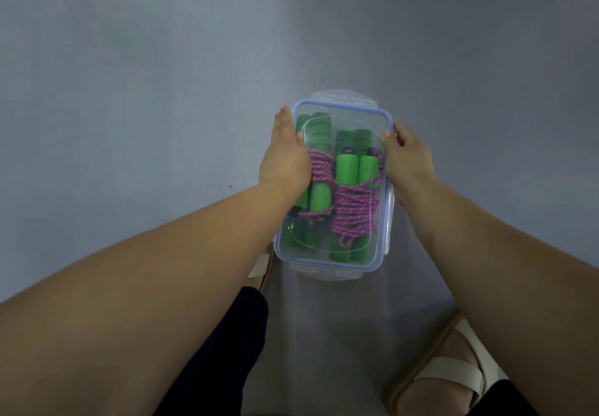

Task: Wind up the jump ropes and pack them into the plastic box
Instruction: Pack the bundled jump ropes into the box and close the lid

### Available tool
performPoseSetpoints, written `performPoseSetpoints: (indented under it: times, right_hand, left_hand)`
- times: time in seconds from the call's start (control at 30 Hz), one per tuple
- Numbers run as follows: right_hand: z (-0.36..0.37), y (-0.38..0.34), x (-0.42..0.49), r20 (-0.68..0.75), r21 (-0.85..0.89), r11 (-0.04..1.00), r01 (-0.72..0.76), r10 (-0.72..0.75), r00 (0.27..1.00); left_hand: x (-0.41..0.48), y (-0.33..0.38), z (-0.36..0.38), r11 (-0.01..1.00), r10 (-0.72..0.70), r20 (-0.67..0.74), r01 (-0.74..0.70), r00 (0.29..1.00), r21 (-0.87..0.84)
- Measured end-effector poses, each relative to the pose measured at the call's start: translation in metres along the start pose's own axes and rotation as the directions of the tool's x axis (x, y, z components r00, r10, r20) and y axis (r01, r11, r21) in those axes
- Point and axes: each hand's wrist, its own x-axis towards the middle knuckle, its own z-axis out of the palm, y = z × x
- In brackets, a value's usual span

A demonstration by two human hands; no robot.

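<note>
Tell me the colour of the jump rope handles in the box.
Bright green handles, wrapped in pink-purple cord; seen in the head view.

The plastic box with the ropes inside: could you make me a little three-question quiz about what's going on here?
1. True or false: the lid already sits on the plastic box.
2. What colour are the jump rope handles inside: A) red, B) green, C) yellow?
3. Where on the box are the left hand and the right hand placed?

Key
1. True; the ropes show through the clear lid.
2. B; the cords wound round them are pink.
3. One on each long side of the box, with the thumbs on the lid's edge.
</note>
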Motion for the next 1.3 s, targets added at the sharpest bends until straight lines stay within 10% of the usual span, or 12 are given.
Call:
performPoseSetpoints:
  times: [0.3, 0.5, 0.73, 1.0, 1.3]
  right_hand:
    - [0.020, 0.020, -0.012, -0.177, -0.259, 0.956, 0.141, -0.191, 0.965]
    - [0.022, 0.025, -0.009, -0.210, -0.273, 0.950, 0.153, -0.214, 0.954]
    - [0.024, 0.025, -0.008, -0.220, -0.471, 0.843, 0.261, -0.398, 0.891]
    - [0.033, -0.019, 0.010, 0.332, -0.668, 0.426, 0.610, -0.563, 0.756]
    - [0.048, -0.033, 0.027, 0.310, -0.713, 0.441, 0.545, -0.500, 0.809]
  left_hand:
    - [0.000, -0.013, 0.008, 0.776, 0.178, 0.067, -0.182, 0.982, 0.604]
    - [-0.002, -0.016, 0.018, 0.519, 0.536, 0.173, -0.484, 0.826, 0.704]
    - [-0.027, -0.004, 0.041, 0.630, 0.300, 0.183, -0.338, 0.936, 0.699]
    - [-0.028, -0.002, 0.045, 0.587, 0.305, 0.199, -0.349, 0.931, 0.730]
    - [-0.028, -0.001, 0.043, 0.583, 0.290, 0.204, -0.342, 0.935, 0.737]
